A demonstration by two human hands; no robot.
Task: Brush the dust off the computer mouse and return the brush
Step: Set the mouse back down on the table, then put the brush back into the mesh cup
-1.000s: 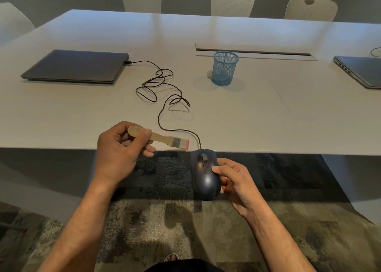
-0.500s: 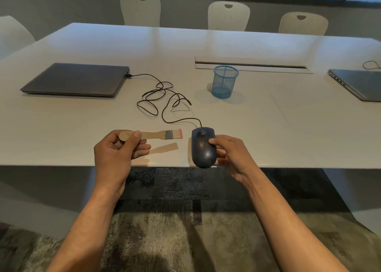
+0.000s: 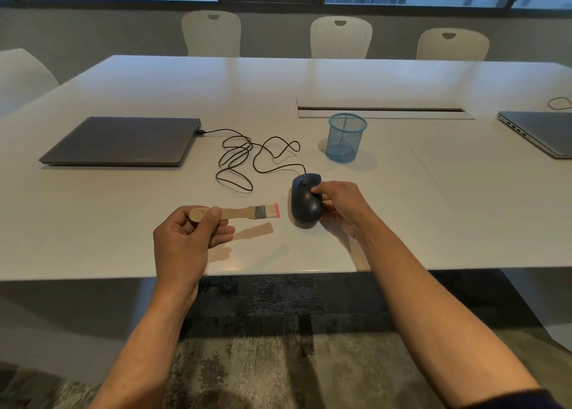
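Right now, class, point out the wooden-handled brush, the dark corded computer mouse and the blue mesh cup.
wooden-handled brush (image 3: 238, 213): head view, handle middle.
dark corded computer mouse (image 3: 302, 208): head view, top shell.
blue mesh cup (image 3: 346, 136): head view, front wall.

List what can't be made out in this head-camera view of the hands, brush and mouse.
- Mouse: right side hidden by the right hand; any dust too fine to see.
- Brush: handle end covered by the left hand.
- Blue mesh cup: contents unclear through the mesh.
- Right laptop: cut off by the frame edge.
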